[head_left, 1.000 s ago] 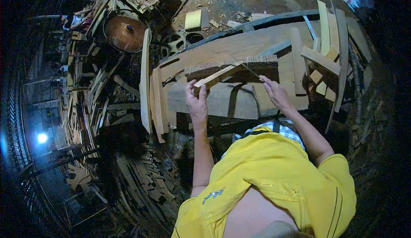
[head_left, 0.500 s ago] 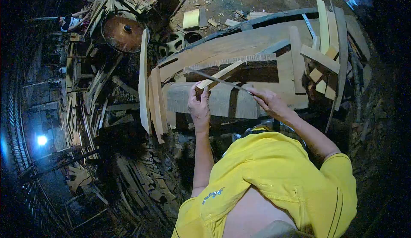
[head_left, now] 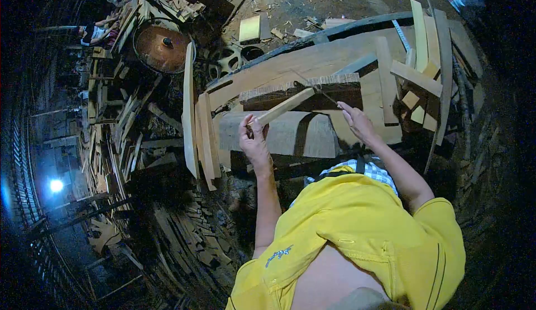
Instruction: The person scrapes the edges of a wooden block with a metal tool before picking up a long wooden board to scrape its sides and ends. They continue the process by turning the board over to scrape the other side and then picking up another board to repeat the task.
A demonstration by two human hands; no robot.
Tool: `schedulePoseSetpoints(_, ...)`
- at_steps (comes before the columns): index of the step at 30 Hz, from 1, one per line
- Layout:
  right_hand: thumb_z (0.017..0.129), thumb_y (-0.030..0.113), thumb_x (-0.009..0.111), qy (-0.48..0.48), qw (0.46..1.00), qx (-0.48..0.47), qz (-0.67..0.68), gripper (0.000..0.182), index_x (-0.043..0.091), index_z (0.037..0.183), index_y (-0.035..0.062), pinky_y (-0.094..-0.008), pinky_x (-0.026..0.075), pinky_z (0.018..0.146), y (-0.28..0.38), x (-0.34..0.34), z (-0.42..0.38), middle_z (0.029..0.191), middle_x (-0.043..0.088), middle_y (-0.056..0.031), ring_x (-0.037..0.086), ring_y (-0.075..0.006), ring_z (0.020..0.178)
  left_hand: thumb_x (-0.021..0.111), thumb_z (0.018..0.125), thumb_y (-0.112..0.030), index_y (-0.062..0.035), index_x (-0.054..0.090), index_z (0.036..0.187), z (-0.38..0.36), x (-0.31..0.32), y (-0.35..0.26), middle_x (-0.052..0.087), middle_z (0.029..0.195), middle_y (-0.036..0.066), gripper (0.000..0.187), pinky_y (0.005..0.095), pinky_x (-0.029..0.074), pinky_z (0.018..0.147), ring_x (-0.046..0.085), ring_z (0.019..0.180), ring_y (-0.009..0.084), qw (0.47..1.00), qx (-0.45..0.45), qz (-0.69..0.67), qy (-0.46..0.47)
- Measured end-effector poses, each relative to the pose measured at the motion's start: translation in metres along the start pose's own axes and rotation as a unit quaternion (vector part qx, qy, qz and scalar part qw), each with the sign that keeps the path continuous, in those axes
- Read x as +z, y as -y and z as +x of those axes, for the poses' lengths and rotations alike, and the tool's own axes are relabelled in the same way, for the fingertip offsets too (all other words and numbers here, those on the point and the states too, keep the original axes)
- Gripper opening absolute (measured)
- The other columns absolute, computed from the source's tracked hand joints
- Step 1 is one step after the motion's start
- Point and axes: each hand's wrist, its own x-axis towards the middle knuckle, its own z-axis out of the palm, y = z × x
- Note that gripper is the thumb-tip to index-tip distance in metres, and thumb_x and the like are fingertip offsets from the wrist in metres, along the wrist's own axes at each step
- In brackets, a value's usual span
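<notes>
My left hand [head_left: 254, 142] is closed on the near end of a pale wooden strip [head_left: 286, 106], which slants up and to the right. The strip's far end rests by the notched edge of a dark block [head_left: 340, 93]. In my right hand [head_left: 357, 121] is a thin, long tool [head_left: 325, 94], perhaps a blade or file, blurred toward its tip. It crosses close to the far end of the strip; whether they touch I cannot tell. Below the strip lies a broad grey wooden block [head_left: 273, 133].
Upright boards [head_left: 205, 137] stand at the bench's left side. Short offcuts [head_left: 411, 99] and long planks [head_left: 445, 75] lie at the right. A round rusty disc [head_left: 162, 50] sits upper left, near scrap wood. Another person [head_left: 92, 34] is far left.
My right hand has shifted up and right, and the tool has swung from across the strip's middle to its far end. My left hand has moved slightly left and down, lowering the strip's near end.
</notes>
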Motion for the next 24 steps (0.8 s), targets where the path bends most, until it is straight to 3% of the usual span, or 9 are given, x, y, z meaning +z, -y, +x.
schedulePoseSetpoints(6,0.088,0.024,0.043,0.008,1.000,0.002,-0.020,0.031,0.048,0.118,0.0191,-0.0445,0.044,0.065,0.005,0.002,0.002,0.076,0.056,-0.0194,0.056,-0.0344,0.073,0.056,0.084,-0.010,-0.0025,0.043,0.112,0.007,0.014,-0.011,0.051,0.108,0.009,0.032,0.0274,0.046,0.084,0.051,0.099,0.0163,0.997,0.052,-0.023,0.057)
schedulePoseSetpoints(9,0.088,0.022,0.043,0.032,0.999,0.001,-0.012,0.030,0.048,0.118,0.0174,-0.0432,0.044,0.067,0.017,-0.003,0.000,0.079,0.056,-0.0189,0.056,-0.0338,0.076,0.061,0.080,-0.008,-0.0028,0.043,0.105,0.009,0.019,0.001,0.054,0.102,0.008,0.032,0.0272,0.042,0.085,0.051,0.098,0.0159,0.985,0.136,0.085,0.060)
schedulePoseSetpoints(11,0.088,0.021,0.044,0.032,0.999,-0.009,0.017,0.030,0.048,0.118,0.0164,-0.0420,0.045,0.068,0.044,-0.013,-0.004,0.080,0.056,-0.0184,0.055,-0.0335,0.078,0.062,0.079,-0.007,-0.0035,0.043,0.106,0.003,0.022,-0.002,0.055,0.100,0.007,0.033,0.0268,0.042,0.083,0.052,0.095,0.0148,0.989,0.123,0.047,0.067)
schedulePoseSetpoints(13,0.088,0.017,0.045,0.017,0.979,-0.143,0.142,0.031,0.048,0.118,0.0158,-0.0399,0.045,0.071,0.085,-0.029,-0.010,0.085,0.056,-0.0178,0.055,-0.0333,0.082,0.064,0.078,-0.006,-0.0042,0.043,0.106,0.000,0.019,0.002,0.055,0.098,0.006,0.035,0.0264,0.042,0.081,0.053,0.093,0.0138,0.992,0.105,0.012,0.071)
schedulePoseSetpoints(16,0.087,0.013,0.047,0.078,0.973,-0.170,0.136,0.032,0.048,0.119,0.0141,-0.0382,0.045,0.074,0.108,-0.036,-0.021,0.093,0.057,-0.0167,0.056,-0.0318,0.087,0.065,0.076,-0.004,-0.0058,0.043,0.106,0.003,0.015,0.012,0.055,0.096,0.005,0.037,0.0248,0.043,0.079,0.054,0.089,0.0132,0.989,0.117,0.057,0.068)
schedulePoseSetpoints(18,0.087,0.013,0.047,0.105,0.970,-0.163,0.148,0.031,0.049,0.118,0.0118,-0.0374,0.044,0.079,0.103,-0.035,-0.018,0.101,0.057,-0.0157,0.056,-0.0304,0.091,0.066,0.076,-0.004,-0.0069,0.043,0.107,0.001,0.016,0.013,0.055,0.093,0.004,0.039,0.0240,0.042,0.079,0.054,0.087,0.0135,0.993,0.100,0.005,0.061)
schedulePoseSetpoints(20,0.088,0.012,0.045,0.068,0.969,-0.144,0.191,0.034,0.046,0.122,0.0142,-0.0335,0.041,0.085,0.075,-0.018,-0.008,0.108,0.055,-0.0159,0.054,-0.0296,0.099,0.066,0.075,-0.005,-0.0071,0.043,0.107,-0.003,0.018,0.005,0.055,0.093,0.004,0.040,0.0242,0.042,0.078,0.054,0.087,0.0137,0.992,0.106,0.032,0.054)
schedulePoseSetpoints(24,0.088,0.013,0.044,0.078,0.972,-0.126,0.185,0.034,0.046,0.122,0.0145,-0.0336,0.041,0.087,0.072,-0.016,-0.012,0.109,0.055,-0.0167,0.053,-0.0291,0.101,0.067,0.075,-0.005,-0.0072,0.043,0.107,-0.002,0.015,0.015,0.053,0.098,0.005,0.040,0.0252,0.043,0.079,0.053,0.090,0.0143,0.993,0.103,0.011,0.053)
